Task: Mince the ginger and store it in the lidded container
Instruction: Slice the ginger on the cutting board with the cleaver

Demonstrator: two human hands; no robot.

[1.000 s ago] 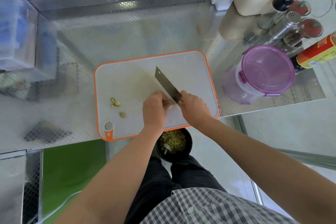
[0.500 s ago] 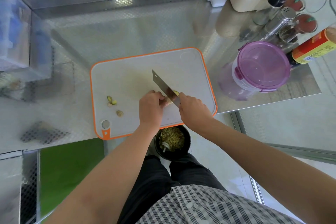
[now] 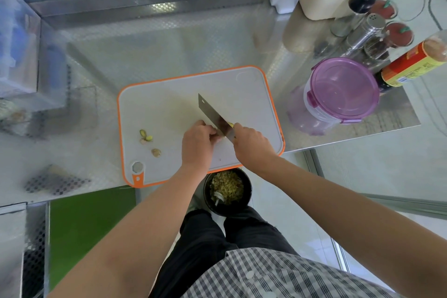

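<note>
- Barely any change over the last second: your knife (image 3: 210,113) keeps the same slant across the cutting board (image 3: 169,89), and both hands stay at its near end.
- One new detail: a yellow sliver of ginger (image 3: 231,125) now shows on the right of the blade, where none showed a second ago. I read that as the cut having started, with mincing still early.
- Your right hand (image 3: 251,145) is wrapped tight round the knife handle, which is hidden in the fist.
- Your left hand (image 3: 197,145) has its fingers curled down against the blade's left face. It's probably pinning the ginger, but what's under the fingers is hidden.
- Most of the ginger is out of sight between your hands, at the board's near right part.
- The lidded container (image 3: 343,94) is well apart on the right of the counter (image 3: 145,43). It's round translucent purple plastic with clip tabs, and the lid is still on.
- The board is matte white plastic with an orange rim and rounded corners.
- The blade is flat, rectangular, dull steel.
- Small yellow-green scraps (image 3: 146,136) lie on the board's left.
- A black bowl (image 3: 227,191) of shredded peelings sits below the counter edge.
- The counter is dimpled, shiny steel.
</note>
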